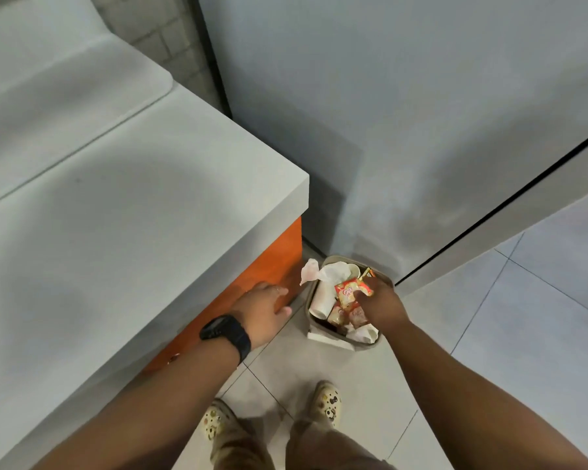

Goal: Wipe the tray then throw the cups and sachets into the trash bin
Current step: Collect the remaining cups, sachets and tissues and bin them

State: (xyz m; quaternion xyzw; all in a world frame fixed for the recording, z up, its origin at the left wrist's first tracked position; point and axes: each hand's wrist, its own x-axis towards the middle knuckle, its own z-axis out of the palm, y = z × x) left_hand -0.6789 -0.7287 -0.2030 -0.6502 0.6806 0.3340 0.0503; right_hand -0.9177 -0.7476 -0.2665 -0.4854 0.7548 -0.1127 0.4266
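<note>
A small beige trash bin [384, 339] stands on the floor by the counter's corner, lined with a white bag. Inside lie a white paper cup [321, 300], crumpled tissue [333, 270] and red sachets [353, 317]. My right hand [382, 305] hovers over the bin, its fingers pinching a red and yellow sachet [348, 290]. My left hand [263, 312], with a black watch on the wrist, rests flat with fingers spread against the counter's orange side [252, 276]. No tray is in view.
A grey counter [133, 215] fills the left half. A grey wall and door panel [421, 130] rise behind the bin. Pale floor tiles [523, 317] stretch to the right. My feet in patterned clogs [326, 401] stand just before the bin.
</note>
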